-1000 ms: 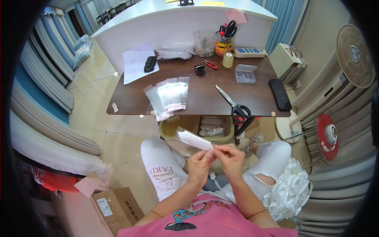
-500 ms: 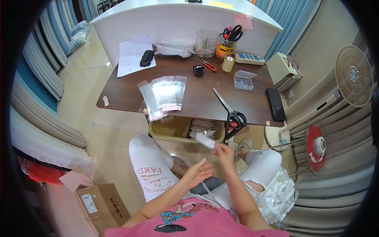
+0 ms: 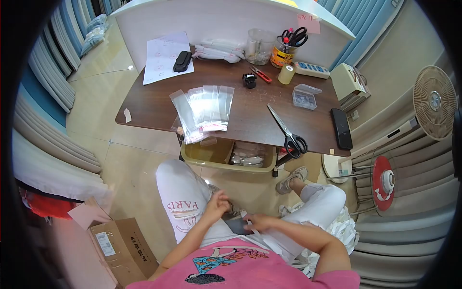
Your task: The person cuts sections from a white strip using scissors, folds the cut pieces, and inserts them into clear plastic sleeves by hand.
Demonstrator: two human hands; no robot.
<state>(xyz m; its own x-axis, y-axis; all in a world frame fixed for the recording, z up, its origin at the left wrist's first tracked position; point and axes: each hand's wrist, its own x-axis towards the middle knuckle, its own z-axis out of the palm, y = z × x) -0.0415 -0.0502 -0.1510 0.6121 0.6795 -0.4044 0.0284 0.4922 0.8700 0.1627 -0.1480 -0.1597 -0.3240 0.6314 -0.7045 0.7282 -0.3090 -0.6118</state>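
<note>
My left hand [image 3: 218, 205] is raised over my left thigh, its fingers loosely bent and apart, and I see nothing in it. Low over my lap, my right hand [image 3: 260, 223] has its fingers closed around a narrow white strip [image 3: 253, 232]; my own fingers hide part of it. Beyond my knees, an open yellowish bin [image 3: 196, 156] under the table edge contains several small clear-and-white packets [image 3: 248, 155]. Clear plastic bags [image 3: 207, 108] lie fanned out at the table's front edge, and black-handled scissors [image 3: 288, 135] rest to their right.
On the brown table [image 3: 159, 108] are a phone [image 3: 341, 129], a small clear box [image 3: 304, 98], a tape roll [image 3: 286, 74], red snips [image 3: 260, 74] and a jar [image 3: 282, 54] of scissors. A cardboard box [image 3: 130, 248] stands left, a fan [image 3: 434, 100] right, white scraps [image 3: 346, 231] by my right leg.
My right hand has come back from the bin to my lap, and the white packet it held is no longer in it. My left hand has moved left and up, fingers more bent.
</note>
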